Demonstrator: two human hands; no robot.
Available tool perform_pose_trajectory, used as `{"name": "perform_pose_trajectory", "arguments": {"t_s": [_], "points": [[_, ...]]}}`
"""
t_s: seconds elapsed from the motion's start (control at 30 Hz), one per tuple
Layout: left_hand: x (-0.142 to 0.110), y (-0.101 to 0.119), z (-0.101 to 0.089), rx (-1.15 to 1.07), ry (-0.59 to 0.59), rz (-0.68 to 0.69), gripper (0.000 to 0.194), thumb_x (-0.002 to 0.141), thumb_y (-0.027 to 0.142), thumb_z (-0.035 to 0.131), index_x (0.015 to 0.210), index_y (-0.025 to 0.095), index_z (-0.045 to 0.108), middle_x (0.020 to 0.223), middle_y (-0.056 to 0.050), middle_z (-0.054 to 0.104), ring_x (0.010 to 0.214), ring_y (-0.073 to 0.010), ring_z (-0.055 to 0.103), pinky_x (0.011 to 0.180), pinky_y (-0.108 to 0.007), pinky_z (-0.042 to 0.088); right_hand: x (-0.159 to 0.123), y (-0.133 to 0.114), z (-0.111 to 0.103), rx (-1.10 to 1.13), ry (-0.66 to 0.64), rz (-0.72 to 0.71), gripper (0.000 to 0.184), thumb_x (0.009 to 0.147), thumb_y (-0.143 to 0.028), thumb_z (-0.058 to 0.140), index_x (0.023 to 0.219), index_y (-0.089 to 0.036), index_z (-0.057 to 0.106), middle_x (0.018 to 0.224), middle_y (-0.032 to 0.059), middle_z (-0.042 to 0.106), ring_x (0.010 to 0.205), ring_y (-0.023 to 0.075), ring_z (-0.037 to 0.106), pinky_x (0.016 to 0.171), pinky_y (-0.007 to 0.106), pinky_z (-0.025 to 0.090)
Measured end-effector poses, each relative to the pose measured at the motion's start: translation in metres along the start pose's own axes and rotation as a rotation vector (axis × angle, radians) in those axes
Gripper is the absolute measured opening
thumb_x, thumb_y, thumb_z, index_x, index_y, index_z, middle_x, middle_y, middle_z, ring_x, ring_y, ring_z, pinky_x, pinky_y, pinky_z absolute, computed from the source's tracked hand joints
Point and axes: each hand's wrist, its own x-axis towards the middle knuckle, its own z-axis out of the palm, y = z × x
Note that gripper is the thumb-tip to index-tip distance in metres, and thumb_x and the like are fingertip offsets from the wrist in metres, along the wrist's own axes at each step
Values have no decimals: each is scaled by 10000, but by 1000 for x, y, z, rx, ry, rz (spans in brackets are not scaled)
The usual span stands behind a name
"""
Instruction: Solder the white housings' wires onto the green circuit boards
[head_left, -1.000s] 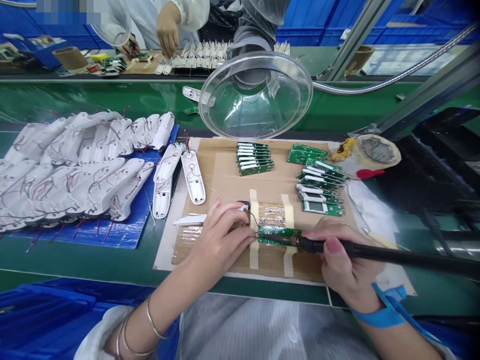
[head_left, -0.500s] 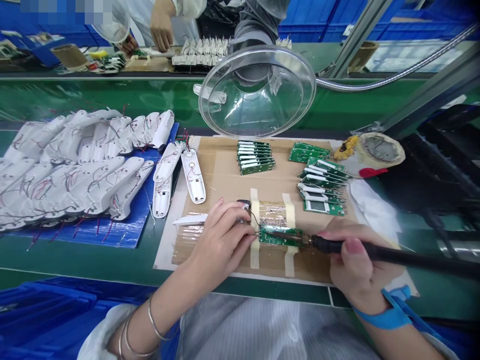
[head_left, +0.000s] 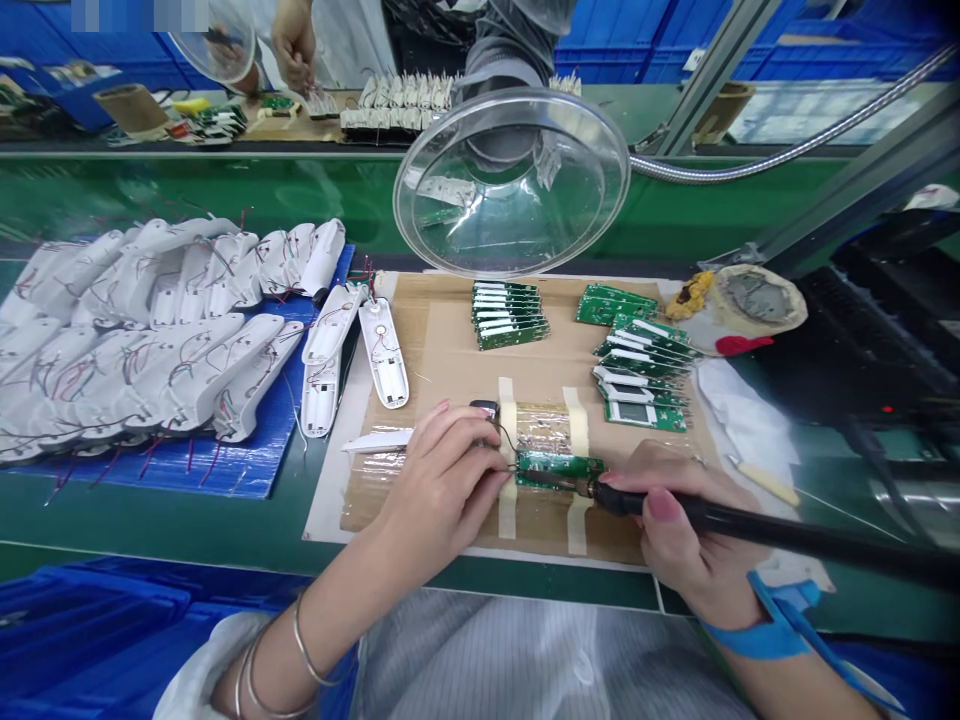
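- Here we are at the circuit board (head_left: 560, 463), lying flat on the cardboard (head_left: 450, 340), across the tape strips (head_left: 577, 425), mid-bench in front of us.
- Its long axis runs left to right, roughly level with the near bench edge; one short end faces our left hand (head_left: 442, 475), the other our right hand (head_left: 686, 555).
- And in comes the soldering iron (head_left: 709, 515)! It had drawn back rightward half a second ago; now its metal end reaches leftward over the board again. That, we judge, puts the work at the left end.
- Our right hand is wrapped around the handle, thumb on top.
- Our left hand stays put, thumb and forefinger nearly together beside the thin dark wire (head_left: 511, 434); whether they pinch it, we cannot tell.
- Farther out, boards are stacked beyond (head_left: 510, 315), open white cases sit leftward (head_left: 384, 355), and the clear hood (head_left: 517, 235) hangs ahead.
- Across the way, a co-worker's hand (head_left: 292, 45) has shifted left.
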Motion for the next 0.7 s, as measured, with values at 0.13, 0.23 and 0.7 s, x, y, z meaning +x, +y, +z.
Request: {"name": "perform_pose_trajectory", "arguments": {"t_s": [0.13,0.23,0.7], "points": [[1,0,1,-2,1,3,60,937,125,617,947,183,629,1049,-26,650,1166,-170,565,1149,-422,329,2,-2,0,-22,151,-25,173,914,-189,545,924,-247,708,667,20,629,575,166,548,497,342,409],[1,0,0,2,3,5,67,931,118,626,949,179,646,1055,-33,654,1172,-176,565,1140,-432,344,4,-3,1,-14,255,3,194,938,-229,521,883,-253,706,676,39,648,580,189,545,513,370,420],[9,-7,-1,-27,55,63,136,927,90,643,1025,180,673,953,-29,685,1179,-207,561,1089,-495,439,3,3,4,12,270,11,200,943,-222,532,871,-204,718,688,21,646,573,132,525,467,297,378]]}}
